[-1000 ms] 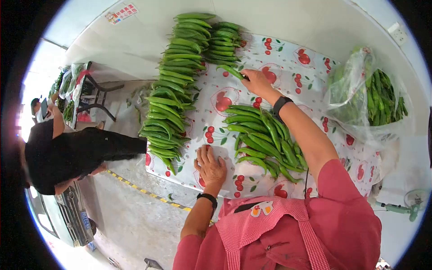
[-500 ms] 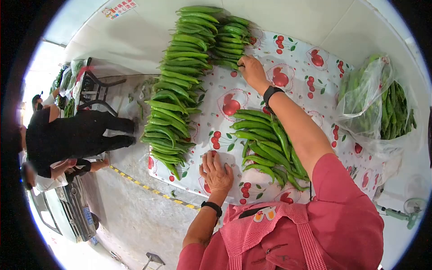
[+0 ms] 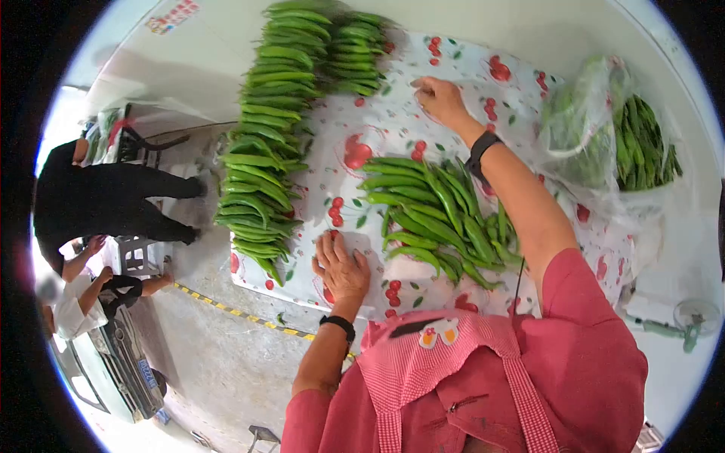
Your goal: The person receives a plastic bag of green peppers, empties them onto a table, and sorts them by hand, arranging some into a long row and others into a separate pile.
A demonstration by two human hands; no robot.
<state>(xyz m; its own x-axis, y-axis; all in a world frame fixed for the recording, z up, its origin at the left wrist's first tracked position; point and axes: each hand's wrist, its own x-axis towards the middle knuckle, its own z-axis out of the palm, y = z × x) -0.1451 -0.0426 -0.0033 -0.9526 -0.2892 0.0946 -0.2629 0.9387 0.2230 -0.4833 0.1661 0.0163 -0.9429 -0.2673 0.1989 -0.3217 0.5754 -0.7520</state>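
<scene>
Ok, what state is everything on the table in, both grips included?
Cloth: spread out.
Long row: peppers side by side.
Short row: peppers side by side.
Pile: peppers loose, overlapping.
Bag: open, greens showing.
Left grip: palm down on the cloth.
Right grip: fingers loosely bent, no pepper seen in it; contact with the cloth unclear.

Person in black (image 3: 98, 202), yellow-black floor tape (image 3: 226, 307), pale car (image 3: 123, 362).
</scene>
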